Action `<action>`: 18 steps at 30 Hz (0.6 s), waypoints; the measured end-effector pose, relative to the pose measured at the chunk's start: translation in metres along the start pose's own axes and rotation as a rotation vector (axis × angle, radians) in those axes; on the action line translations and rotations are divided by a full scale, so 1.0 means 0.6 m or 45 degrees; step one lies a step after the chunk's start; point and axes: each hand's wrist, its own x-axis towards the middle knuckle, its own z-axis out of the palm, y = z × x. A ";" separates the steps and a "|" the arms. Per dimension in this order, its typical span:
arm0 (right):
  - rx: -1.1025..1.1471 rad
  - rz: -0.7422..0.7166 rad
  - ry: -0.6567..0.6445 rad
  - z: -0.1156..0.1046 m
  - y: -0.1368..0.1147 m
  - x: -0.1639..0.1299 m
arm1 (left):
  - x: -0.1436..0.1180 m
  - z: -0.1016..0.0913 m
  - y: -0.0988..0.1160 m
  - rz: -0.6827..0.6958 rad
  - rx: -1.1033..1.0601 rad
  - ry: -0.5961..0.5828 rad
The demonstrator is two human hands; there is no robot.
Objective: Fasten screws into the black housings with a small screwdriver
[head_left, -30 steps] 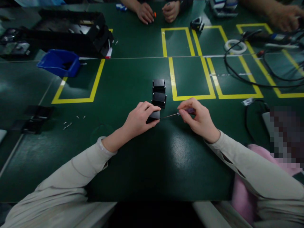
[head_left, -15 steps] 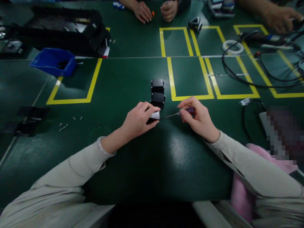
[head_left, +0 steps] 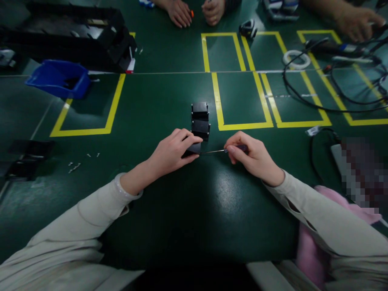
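Note:
My left hand (head_left: 173, 149) grips a small black block (head_left: 194, 149) between thumb and fingers, low over the green table. My right hand (head_left: 247, 153) is closed around the dark handle of a screwdriver (head_left: 214, 152). Its thin shaft points left, and the tip meets the block's right side close to my left thumb; the exact contact point is too small to make out. Just beyond the held block, two similar black blocks (head_left: 200, 108) stand in a column, with small bright screws at their sides. Several loose screws (head_left: 73, 166) lie to the left.
Black parts (head_left: 26, 163) lie at far left, below a blue bin (head_left: 59, 81) and a large black housing (head_left: 69, 40). Yellow tape outlines mark the table. A cable (head_left: 312, 95) and white tape roll (head_left: 296, 60) are at right. Other people's hands (head_left: 214, 11) rest across the table.
The bright white glare on the held block's face is gone; it now looks black. My right hand and the screwdriver have dropped slightly, so the shaft lies more level. The view has shifted a little.

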 end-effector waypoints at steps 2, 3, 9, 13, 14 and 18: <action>-0.009 -0.002 -0.002 0.000 0.000 -0.001 | -0.001 0.001 -0.003 0.005 -0.034 -0.006; -0.019 -0.010 0.000 0.000 -0.001 -0.001 | -0.001 0.002 -0.004 0.003 -0.047 -0.006; -0.077 -0.053 -0.025 -0.001 -0.004 -0.003 | -0.003 0.006 -0.009 0.017 -0.099 0.020; -0.038 -0.015 -0.032 -0.001 -0.002 -0.003 | -0.004 0.009 -0.011 0.013 -0.097 0.036; -0.024 -0.007 -0.030 -0.001 0.000 -0.003 | -0.005 0.010 -0.011 0.012 -0.095 0.039; -0.046 -0.024 -0.007 -0.002 0.003 -0.002 | -0.006 0.011 -0.013 0.016 -0.087 0.040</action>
